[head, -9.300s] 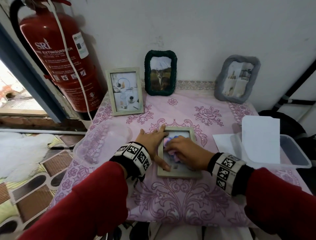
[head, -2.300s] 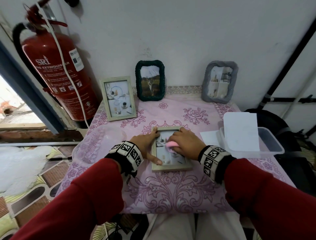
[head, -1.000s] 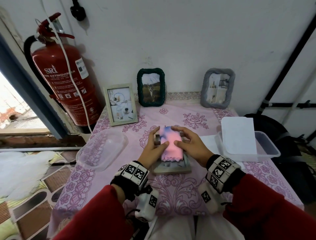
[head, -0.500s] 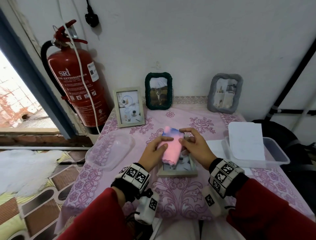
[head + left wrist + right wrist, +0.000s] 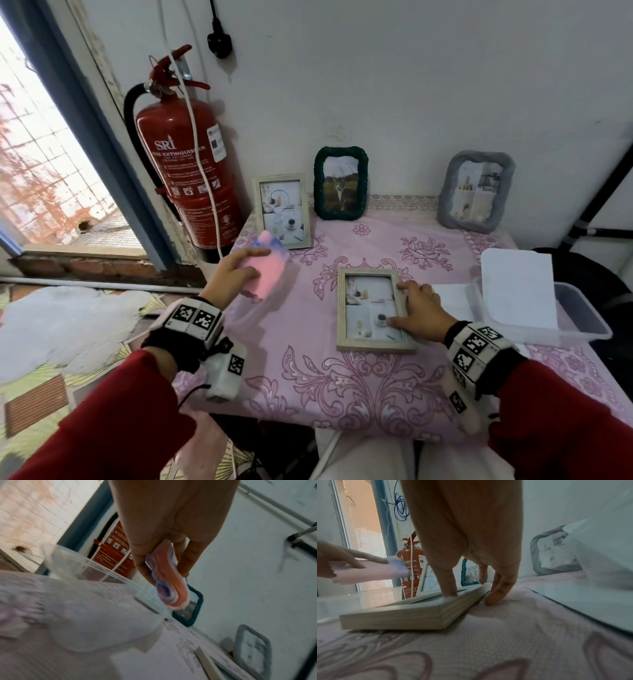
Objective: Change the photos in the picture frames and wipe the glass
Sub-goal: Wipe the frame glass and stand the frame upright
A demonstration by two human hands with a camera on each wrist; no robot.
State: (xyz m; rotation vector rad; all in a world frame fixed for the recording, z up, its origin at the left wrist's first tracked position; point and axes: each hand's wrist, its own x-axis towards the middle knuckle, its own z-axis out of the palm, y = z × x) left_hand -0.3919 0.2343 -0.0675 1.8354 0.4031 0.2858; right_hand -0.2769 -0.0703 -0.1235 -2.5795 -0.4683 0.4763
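A light wooden frame [image 5: 371, 311] with a photo lies flat, glass up, on the pink tablecloth [image 5: 342, 377]. My right hand [image 5: 409, 313] rests on its right side, thumb on the glass and straight fingers [image 5: 494, 595] down along the outer edge [image 5: 412, 615]. My left hand [image 5: 245, 265] is out to the left and holds a folded pink and blue cloth [image 5: 265, 270]. In the left wrist view thumb and fingers [image 5: 187, 555] pinch the cloth [image 5: 171, 591] above a clear plastic tub [image 5: 102, 608].
Three frames stand at the back: light wood [image 5: 282, 210], dark green [image 5: 340, 183], grey [image 5: 476, 190]. At right sits a clear container [image 5: 582, 325] with white paper [image 5: 517, 287] leaning in it. A red fire extinguisher [image 5: 188, 164] stands left of the table.
Both hands held the cloth over the flat frame. Now my left hand has carried it off to the left, and my right hand has dropped onto the frame's right edge.
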